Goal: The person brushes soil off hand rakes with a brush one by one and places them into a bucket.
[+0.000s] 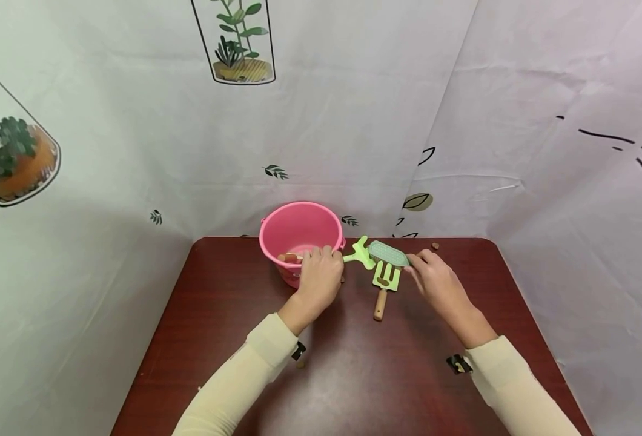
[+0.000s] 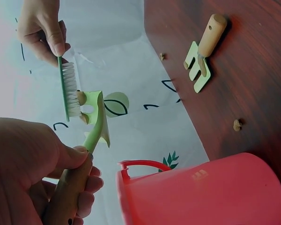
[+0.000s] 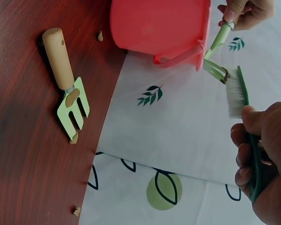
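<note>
Bucket (image 2: 206, 197): pink. Brush (image 3: 244, 89): green, white bristles (image 3: 234, 98). Hand rake (image 2: 94, 134): lime green, brown wooden handle (image 2: 71, 190). Fork (image 3: 82, 96): lime green, tan wooden grip (image 3: 58, 61). Bench (image 1: 354, 375): red-brown, dark grain. Backdrop (image 1: 354, 121): off-white, green leaf prints (image 3: 152, 96), black-outlined. Sleeves (image 1: 234, 387): cream.

In the head view, the left hand (image 1: 320, 277) hid the middle of its green tool (image 1: 362, 255); the right hand (image 1: 438, 280) covered the handle of the brush (image 1: 387, 253); the bottom edge cut off the table (image 1: 364, 381); a far crumb (image 1: 435, 246) was too small to identify.
</note>
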A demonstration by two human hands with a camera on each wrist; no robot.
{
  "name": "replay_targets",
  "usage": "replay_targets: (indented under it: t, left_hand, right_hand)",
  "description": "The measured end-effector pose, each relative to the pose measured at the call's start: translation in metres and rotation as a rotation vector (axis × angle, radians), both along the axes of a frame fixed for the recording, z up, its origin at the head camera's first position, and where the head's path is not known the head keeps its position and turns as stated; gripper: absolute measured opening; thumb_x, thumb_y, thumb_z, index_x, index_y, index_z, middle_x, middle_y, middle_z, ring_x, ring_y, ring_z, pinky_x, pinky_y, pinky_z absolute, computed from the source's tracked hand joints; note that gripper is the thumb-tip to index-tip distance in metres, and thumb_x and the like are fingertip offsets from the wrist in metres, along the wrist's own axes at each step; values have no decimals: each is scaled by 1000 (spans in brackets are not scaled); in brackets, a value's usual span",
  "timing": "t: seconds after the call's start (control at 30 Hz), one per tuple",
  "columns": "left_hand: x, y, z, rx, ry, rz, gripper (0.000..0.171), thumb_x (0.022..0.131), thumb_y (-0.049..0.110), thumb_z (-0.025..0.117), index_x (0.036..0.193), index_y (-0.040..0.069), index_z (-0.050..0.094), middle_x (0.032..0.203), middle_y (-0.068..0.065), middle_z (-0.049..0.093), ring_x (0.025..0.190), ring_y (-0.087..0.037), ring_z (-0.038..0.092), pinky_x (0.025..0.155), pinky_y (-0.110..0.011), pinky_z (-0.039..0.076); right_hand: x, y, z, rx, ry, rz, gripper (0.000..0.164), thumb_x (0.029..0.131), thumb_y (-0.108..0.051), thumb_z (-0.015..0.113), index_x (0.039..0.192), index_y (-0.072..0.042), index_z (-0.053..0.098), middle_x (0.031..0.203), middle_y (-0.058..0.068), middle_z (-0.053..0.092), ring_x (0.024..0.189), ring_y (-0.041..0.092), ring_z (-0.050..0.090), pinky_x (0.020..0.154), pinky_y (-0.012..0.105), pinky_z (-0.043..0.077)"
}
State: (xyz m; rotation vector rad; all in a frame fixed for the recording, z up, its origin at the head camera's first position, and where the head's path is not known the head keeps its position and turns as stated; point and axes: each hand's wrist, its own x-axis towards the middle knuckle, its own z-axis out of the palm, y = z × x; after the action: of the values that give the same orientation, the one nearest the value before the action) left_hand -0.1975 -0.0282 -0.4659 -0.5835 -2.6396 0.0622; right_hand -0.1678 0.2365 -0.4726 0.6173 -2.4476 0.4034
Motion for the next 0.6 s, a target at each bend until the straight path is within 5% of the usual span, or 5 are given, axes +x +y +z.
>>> replay_targets:
  t: [0.6]
  left_hand:
    - [3,-6,2,11,7,10,15,87,20,78,88,6,73,79,-8,66,73,-26,62,64,-39,45]
  right_hand:
    - [-4,13,-1,-21,15,-43,28,85,-1,80,110,8,71,92,17,63,87,34,65,71,47,59]
